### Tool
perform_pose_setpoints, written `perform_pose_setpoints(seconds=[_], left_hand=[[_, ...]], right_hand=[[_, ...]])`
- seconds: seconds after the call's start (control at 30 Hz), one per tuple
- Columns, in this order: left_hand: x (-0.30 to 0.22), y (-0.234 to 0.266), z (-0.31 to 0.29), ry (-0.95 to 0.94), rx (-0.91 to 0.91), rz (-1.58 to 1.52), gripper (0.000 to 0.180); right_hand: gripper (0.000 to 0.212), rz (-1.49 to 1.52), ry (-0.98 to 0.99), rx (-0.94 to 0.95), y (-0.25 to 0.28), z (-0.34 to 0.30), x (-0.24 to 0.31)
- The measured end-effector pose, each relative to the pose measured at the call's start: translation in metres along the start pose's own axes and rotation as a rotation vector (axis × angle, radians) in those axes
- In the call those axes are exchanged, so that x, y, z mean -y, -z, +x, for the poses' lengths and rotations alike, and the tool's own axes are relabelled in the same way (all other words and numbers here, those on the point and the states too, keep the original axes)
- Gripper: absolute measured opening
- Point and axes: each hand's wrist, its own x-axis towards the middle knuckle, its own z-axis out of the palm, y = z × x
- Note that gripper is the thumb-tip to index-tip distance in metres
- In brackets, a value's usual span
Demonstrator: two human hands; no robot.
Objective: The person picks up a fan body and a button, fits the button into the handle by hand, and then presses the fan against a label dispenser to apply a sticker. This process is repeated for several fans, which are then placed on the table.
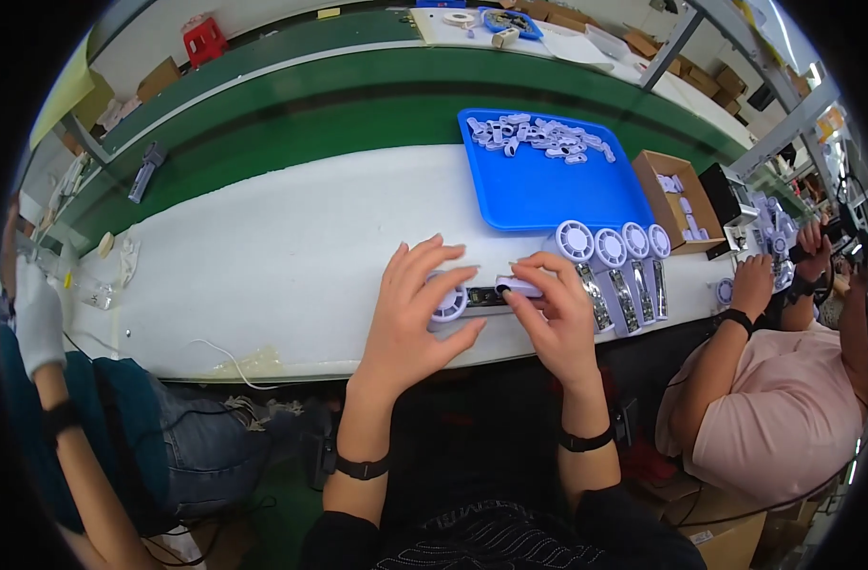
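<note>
A lavender handheld fan (450, 304) lies crosswise in front of me, its round grille to the left and its dark, uncovered handle to the right. My left hand (401, 318) curves around the fan's head with fingers and thumb spread apart; any contact is hard to make out. Between the thumb and fingers of my right hand (562, 323) is a small lavender plastic cover (519, 285), held at the handle's right end. Just right of that hand, several similar fans (610, 249) stand in a row, grilles away from me, with their handle insides showing.
Beyond my hands, a blue tray (548, 199) carries a pile of small lavender parts (548, 138). To its right is a cardboard box (657, 204) with more parts. Another fan (146, 173) lies far left. A white cable (230, 356) crosses the front edge. Co-workers sit on both sides.
</note>
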Motion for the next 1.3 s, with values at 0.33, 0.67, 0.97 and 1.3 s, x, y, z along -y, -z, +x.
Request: perform_pose_setpoints(seconds=[0.33, 0.67, 0.97, 1.3], left_hand=[[0.006, -0.004, 0.013, 0.02, 0.201, -0.058, 0.031], [0.021, -0.007, 0.021, -0.144, 0.247, -0.195, 0.026], [0.024, -0.012, 0.014, -0.196, 0.208, -0.142, 0.025], [0.027, -0.017, 0.013, -0.227, 0.193, -0.127, 0.026]], right_hand=[[0.019, -0.14, 0.437, 0.093, -0.009, 0.013, -0.038], [0.023, -0.006, 0.296, 0.099, 0.001, -0.002, -0.05], [0.023, -0.047, 0.292, 0.134, 0.003, -0.003, -0.045], [0.024, -0.113, 0.247, 0.144, 0.007, -0.003, -0.037]])
